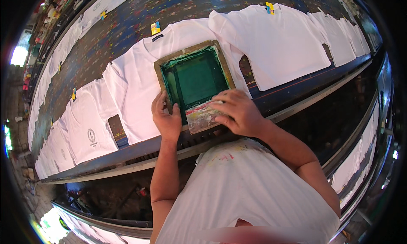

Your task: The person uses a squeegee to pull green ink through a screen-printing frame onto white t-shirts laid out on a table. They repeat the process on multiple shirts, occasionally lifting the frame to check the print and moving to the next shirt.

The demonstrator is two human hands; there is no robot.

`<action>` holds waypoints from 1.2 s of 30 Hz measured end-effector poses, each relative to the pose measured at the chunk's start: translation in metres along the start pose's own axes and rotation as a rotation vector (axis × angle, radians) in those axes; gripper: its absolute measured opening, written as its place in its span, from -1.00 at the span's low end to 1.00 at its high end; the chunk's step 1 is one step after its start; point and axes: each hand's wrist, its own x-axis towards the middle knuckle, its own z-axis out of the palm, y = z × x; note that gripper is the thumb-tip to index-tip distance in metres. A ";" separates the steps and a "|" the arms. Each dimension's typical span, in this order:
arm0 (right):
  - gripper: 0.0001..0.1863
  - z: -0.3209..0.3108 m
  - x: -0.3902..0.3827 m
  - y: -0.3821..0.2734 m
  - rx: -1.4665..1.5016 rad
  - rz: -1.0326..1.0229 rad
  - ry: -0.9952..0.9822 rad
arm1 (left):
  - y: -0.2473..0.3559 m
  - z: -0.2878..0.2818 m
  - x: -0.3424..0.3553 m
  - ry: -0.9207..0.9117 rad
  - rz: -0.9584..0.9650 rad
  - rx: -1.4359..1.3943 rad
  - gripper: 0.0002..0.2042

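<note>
A wooden-framed printing screen (159, 74) with green mesh lies on a white T-shirt (135, 85) spread on the long table. My left hand (168, 120) grips the frame's near left side, thumb toward the inside and fingers along the outer edge. In my right hand (240, 111) is a paint-stained squeegee (201, 120), tilted at the screen's near end. Its blade edge meets the green mesh along the frame's near part. The fingers of the right hand are slightly blurred, and part of the squeegee's handle is hidden under them.
To the left lies a T-shirt with a dark round print (91, 136). A plain white T-shirt (280, 44) lies to the right, with more beyond. Small yellow-and-blue tags (155, 28) stand by the collars. The table's near rail (296, 108) runs before my body.
</note>
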 end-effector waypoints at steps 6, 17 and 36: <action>-0.48 0.002 -0.010 0.029 0.157 0.312 0.337 | 0.002 0.000 -0.006 0.001 0.196 0.075 -0.52; -0.40 0.012 -0.033 0.073 0.816 0.644 0.158 | 0.017 -0.004 -0.025 0.131 0.331 0.030 -0.65; -0.46 -0.249 -0.218 0.274 0.944 0.700 0.517 | 0.267 0.310 -0.098 -0.037 0.005 -0.330 -0.53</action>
